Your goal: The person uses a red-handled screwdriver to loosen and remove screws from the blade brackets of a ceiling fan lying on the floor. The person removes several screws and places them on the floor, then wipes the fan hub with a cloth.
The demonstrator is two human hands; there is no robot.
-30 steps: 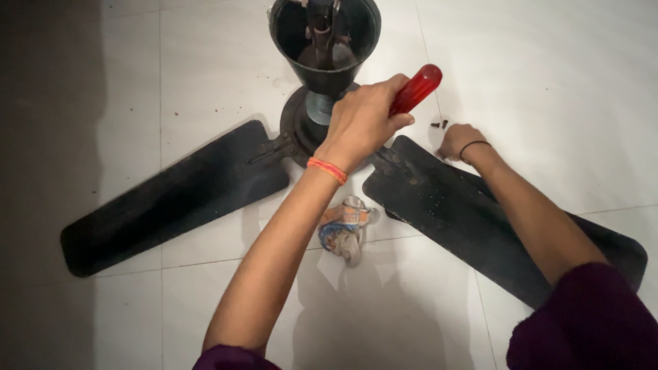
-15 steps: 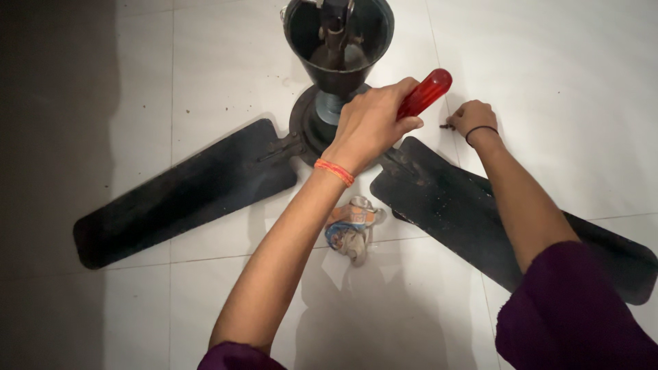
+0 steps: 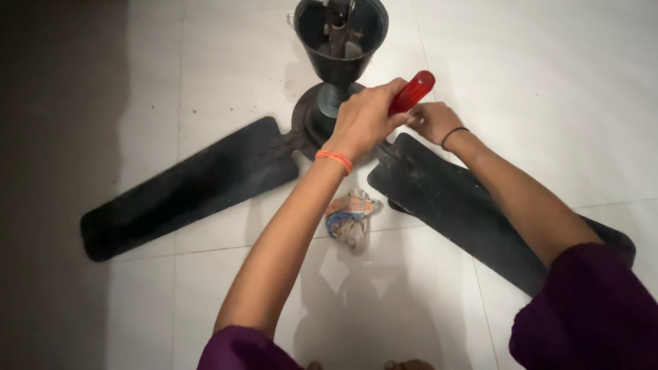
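Left hand [image 3: 367, 120] grip clenched round a red-handled screwdriver [image 3: 411, 92], held over the hub of a black ceiling fan [image 3: 322, 116] lying on the white tiled floor [image 3: 548, 68]. Right hand [image 3: 432, 121] beside the handle, fingers curled; contents hidden. Crumpled cloth [image 3: 349, 220] lies between the blades.

A red-handled screwdriver [image 3: 411, 92] stands tilted over the black ceiling fan [image 3: 329, 127] lying on the floor.

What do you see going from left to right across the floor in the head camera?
Left fan blade → crumpled cloth → red screwdriver handle in the left hand → right hand → right fan blade.
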